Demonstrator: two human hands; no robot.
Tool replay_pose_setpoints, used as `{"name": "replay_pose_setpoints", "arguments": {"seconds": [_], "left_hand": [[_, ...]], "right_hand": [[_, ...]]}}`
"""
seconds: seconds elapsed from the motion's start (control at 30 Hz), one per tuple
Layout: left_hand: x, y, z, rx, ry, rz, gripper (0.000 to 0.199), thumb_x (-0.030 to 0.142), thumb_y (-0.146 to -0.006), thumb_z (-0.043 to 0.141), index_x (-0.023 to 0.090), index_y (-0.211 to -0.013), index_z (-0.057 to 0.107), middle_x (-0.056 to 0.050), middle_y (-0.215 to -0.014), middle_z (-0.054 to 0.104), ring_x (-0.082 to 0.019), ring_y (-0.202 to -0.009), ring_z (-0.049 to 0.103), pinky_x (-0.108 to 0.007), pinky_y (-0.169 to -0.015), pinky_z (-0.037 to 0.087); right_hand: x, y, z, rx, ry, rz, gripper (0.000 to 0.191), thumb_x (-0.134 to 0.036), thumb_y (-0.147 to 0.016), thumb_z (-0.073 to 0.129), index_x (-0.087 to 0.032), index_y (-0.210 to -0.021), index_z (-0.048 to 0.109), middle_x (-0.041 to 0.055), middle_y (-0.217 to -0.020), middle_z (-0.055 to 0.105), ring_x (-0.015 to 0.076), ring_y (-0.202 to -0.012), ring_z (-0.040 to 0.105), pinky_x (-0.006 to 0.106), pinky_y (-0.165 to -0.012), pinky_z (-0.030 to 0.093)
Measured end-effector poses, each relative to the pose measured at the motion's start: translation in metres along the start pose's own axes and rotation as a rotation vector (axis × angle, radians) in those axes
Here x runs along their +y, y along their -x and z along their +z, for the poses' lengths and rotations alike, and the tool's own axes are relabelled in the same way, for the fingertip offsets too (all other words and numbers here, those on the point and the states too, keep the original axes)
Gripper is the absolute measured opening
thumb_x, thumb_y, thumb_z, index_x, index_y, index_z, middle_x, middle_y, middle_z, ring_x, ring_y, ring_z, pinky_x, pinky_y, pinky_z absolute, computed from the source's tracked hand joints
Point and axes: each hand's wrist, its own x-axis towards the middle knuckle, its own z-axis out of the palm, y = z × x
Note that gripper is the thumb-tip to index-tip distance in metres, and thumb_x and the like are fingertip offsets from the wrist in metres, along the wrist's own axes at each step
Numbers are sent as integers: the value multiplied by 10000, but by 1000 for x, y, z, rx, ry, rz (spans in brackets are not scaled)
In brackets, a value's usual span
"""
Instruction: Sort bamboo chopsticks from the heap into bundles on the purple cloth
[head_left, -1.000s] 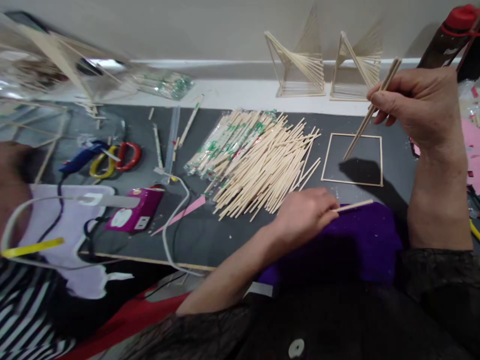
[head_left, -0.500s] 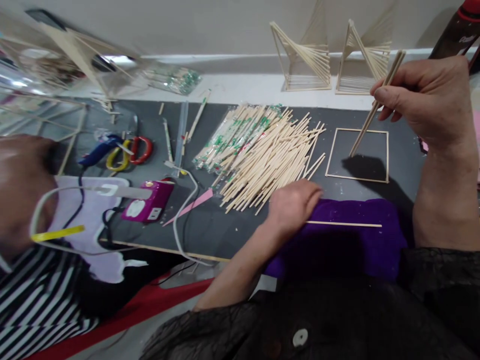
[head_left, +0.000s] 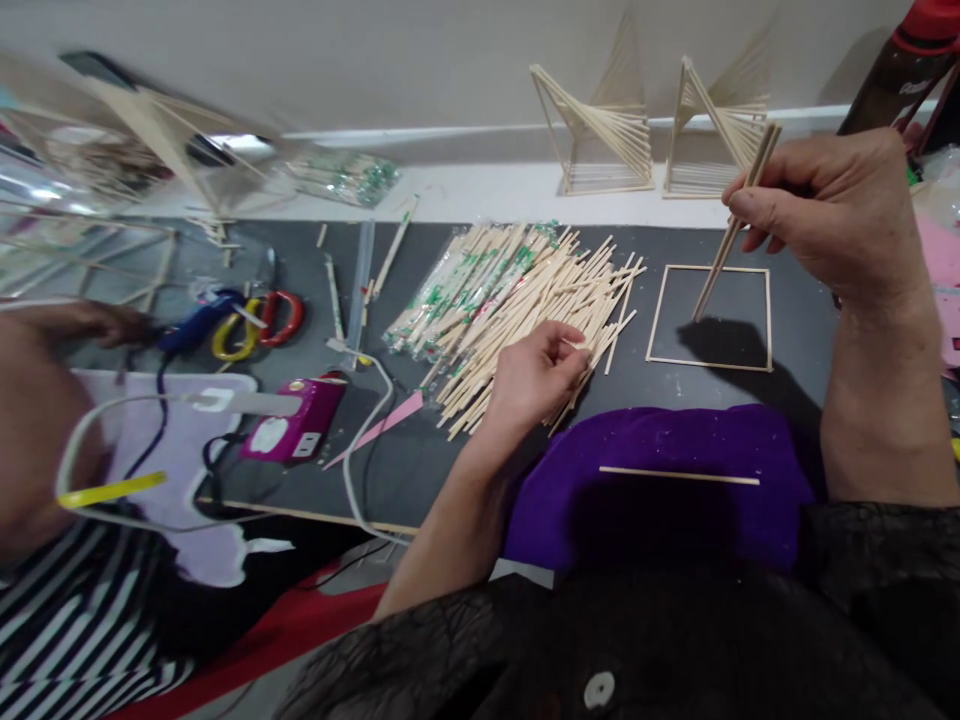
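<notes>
Left edge of the worktop (head_left: 420, 470): a co-worker's striped sleeve (head_left: 67, 620) and blurred forearm; beside them a white cable (head_left: 352, 440), a yellow strip (head_left: 112, 490) and a magenta box (head_left: 296, 430).

Toward the far left corner: blurred stick frames (head_left: 150, 130); nearer in, a blue tool (head_left: 195, 318) lying against yellow and red scissor handles (head_left: 259, 322).

Centre of the worktop: a pile of sticks (head_left: 525, 310), loose ones fanned to the right, plastic-wrapped ones (head_left: 450, 295) along its left side. A pink paper sliver (head_left: 379, 425) lies just beside the pile's near end.

Left hand (head_left: 536, 378): resting on the near right part of the pile, thumb and forefinger pinched closed on the end of one stick there.

Near edge, right of centre: a purple cloth (head_left: 675, 470) with a single stick (head_left: 679, 476) lying flat across it, apart from both hands.

Right of the pile: a square stick frame (head_left: 709, 318) flat on the worktop.

Far edge, against the wall: two upright stick models (head_left: 652, 135).

Right hand (head_left: 825, 215): raised over the square frame, fingers closed around a pair of sticks (head_left: 731, 235) held tilted, lower tips pointing down inside the frame; whether they touch the worktop cannot be told.

Far right corner: a dark bottle with a red cap (head_left: 900, 60).
</notes>
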Motion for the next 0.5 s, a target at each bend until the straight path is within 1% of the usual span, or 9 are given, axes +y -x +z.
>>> {"name": "replay_pose_setpoints", "arguments": {"seconds": [0.07,0.1,0.13,0.2,0.27,0.33,0.4,0.47,0.5], "left_hand": [[-1,-5,-2,-4,302,-22,496,355,-772,657,191,-1235,592,6,-699,675,-95,-466,521,-214,-448,394],[1,-7,-2,-9,414,-20,592,362,-776,660,203,-1333,537,9,-721,682,-83,-448,507,-206,-427,389],[3,-9,-1,-14,496,-17,635,364,-778,664,215,-1378,514,9,-739,687,-74,-440,499,-200,-413,387],[9,-11,3,-31,609,-35,579,350,-770,680,207,-1323,587,1,-746,687,-62,-445,500,-190,-405,392],[15,-11,11,-68,695,-81,446,343,-761,698,169,-1172,687,-16,-750,687,-63,-479,534,-186,-419,415],[17,-10,20,-105,750,-112,384,350,-757,709,138,-1077,724,-32,-765,690,-77,-534,583,-188,-444,445],[15,-6,30,-125,734,-104,408,356,-772,704,131,-1112,723,-40,-790,696,-93,-590,620,-192,-470,468],[9,-2,40,-113,633,-37,436,340,-799,687,139,-1186,703,-45,-827,707,-103,-631,640,-202,-504,494],[5,0,44,-88,549,33,420,321,-817,673,147,-1198,700,-47,-847,716,-107,-656,651,-211,-536,512]], "right_hand": [[0,0,1,-7,-2,2,251,-145,-794,706,-183,-554,643,-28,-534,596,83,-507,599,214,-447,382],[-1,0,2,-10,-2,3,256,-141,-792,702,-178,-547,635,-33,-527,587,80,-505,595,208,-450,380],[-1,1,3,-12,0,6,258,-138,-793,698,-174,-547,632,-39,-521,579,77,-506,592,202,-455,379],[-1,1,4,-15,3,6,253,-135,-797,696,-170,-554,635,-46,-509,570,72,-501,584,198,-459,375],[0,1,5,-24,6,6,252,-134,-803,692,-169,-560,638,-45,-504,570,71,-498,577,202,-461,377],[1,1,5,-31,10,8,252,-136,-806,689,-168,-561,640,-38,-510,579,74,-497,572,211,-466,388],[2,1,5,-41,16,16,250,-143,-809,688,-167,-564,644,-28,-518,592,78,-498,574,220,-471,397],[2,1,5,-46,21,27,244,-150,-807,692,-167,-567,648,-21,-517,596,82,-494,575,226,-469,400],[2,1,5,-49,23,33,242,-152,-806,692,-168,-569,649,-19,-515,596,85,-493,577,227,-468,402]]}}
